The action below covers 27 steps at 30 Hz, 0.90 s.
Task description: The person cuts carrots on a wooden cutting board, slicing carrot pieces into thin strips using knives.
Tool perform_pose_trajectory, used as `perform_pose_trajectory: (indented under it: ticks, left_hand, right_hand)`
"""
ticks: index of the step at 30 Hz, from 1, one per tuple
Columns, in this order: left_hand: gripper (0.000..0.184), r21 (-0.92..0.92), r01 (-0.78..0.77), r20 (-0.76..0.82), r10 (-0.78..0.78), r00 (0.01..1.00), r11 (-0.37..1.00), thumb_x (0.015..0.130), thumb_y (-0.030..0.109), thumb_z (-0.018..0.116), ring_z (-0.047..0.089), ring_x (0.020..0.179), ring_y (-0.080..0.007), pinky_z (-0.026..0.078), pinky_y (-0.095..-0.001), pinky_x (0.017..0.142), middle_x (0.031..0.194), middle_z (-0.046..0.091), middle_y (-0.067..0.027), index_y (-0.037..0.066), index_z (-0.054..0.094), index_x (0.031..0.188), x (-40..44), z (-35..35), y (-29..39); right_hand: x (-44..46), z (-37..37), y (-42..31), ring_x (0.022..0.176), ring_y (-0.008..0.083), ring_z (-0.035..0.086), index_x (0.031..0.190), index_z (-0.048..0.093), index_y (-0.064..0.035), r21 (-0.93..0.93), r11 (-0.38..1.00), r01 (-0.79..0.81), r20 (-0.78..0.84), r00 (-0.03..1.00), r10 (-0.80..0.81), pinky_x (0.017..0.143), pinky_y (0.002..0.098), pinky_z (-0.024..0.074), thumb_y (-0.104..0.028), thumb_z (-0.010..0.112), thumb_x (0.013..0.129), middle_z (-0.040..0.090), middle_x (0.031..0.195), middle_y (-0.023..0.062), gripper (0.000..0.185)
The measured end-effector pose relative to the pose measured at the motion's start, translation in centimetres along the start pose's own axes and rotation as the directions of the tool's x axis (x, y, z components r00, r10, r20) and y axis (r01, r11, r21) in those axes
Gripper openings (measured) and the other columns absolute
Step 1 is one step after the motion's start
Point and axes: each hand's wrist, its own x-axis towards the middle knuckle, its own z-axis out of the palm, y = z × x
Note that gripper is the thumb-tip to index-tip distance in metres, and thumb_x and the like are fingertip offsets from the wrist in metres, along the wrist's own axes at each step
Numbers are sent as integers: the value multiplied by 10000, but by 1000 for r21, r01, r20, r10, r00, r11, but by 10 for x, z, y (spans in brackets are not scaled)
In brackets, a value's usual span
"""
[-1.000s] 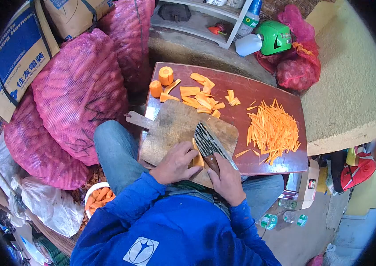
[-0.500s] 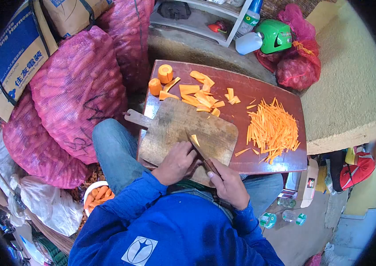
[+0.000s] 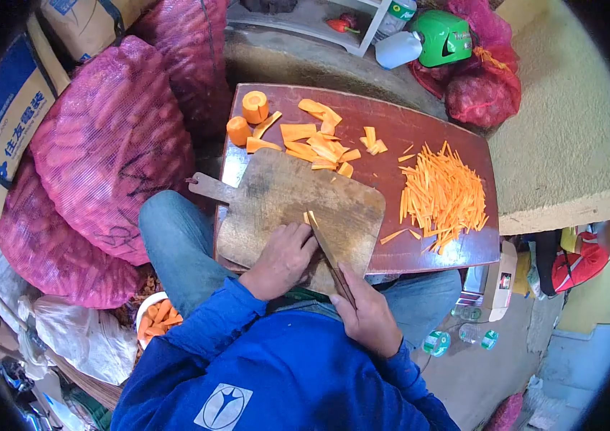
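Note:
A wooden cutting board (image 3: 269, 194) lies on the dark red table (image 3: 398, 129). My right hand (image 3: 371, 316) is closed around the handle of a knife (image 3: 329, 253), whose blade stands edge-down on the board. Close to the blade's left side, my left hand (image 3: 281, 260) has its fingers curled on a carrot piece (image 3: 307, 217); only the piece's tip shows. Beyond the board lie flat carrot slices (image 3: 323, 147) and thick carrot chunks (image 3: 255, 107). A heap of thin carrot strips (image 3: 445, 194) is on the table's right side.
Large pink mesh sacks (image 3: 111, 144) and cardboard boxes (image 3: 10, 118) are at the left. A tub of carrots (image 3: 158, 320) stands by my left leg. A green helmet (image 3: 444, 38) and red mesh bag (image 3: 483, 97) sit behind the table. Another person's red sleeve (image 3: 574, 267) shows at right.
The knife has turned from lying tilted with its flat side showing to nearly upright against the carrot piece. The view has shifted, so the table appears slightly higher and further left.

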Motion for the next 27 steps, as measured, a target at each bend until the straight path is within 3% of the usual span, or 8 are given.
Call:
perform_pose_trajectory:
  ticks: [5,10,16,27]
  left_hand:
    - [354,-5,-8,10,8,1000,1000,844,130,709,620,1044,-391,519,-493,900,1135,614,-195,0,687,1172,1,1,-1]
    - [297,16,-24,-8,24,1000,1000,865,137,701,609,985,-346,500,-457,843,1061,602,-155,-13,705,1122,4,-3,-1]
    - [316,-42,-58,-69,55,996,997,830,116,760,603,969,-344,496,-463,838,1037,605,-151,-17,701,1111,5,-3,-1]
    - [316,-6,-28,-19,28,999,1000,795,123,719,602,985,-352,511,-469,864,1070,610,-159,-14,725,1079,2,0,-4]
  right_hand:
    - [-3,-9,-6,1311,480,670,1569,469,79,-96,995,25,31,999,-22,1052,513,578,-158,684,1051,662,1425,341,609]
    - [21,-8,-8,1095,533,712,1567,457,22,-47,998,-51,84,995,55,907,581,586,-161,619,1077,709,1235,347,547]
    - [45,-1,-2,1060,553,705,1531,476,-1,65,997,-27,76,997,22,876,600,575,-167,582,1092,704,1193,355,481]
    - [42,2,-13,1050,556,715,1541,485,12,-1,996,-94,92,991,93,877,574,579,-143,601,1080,713,1140,354,500]
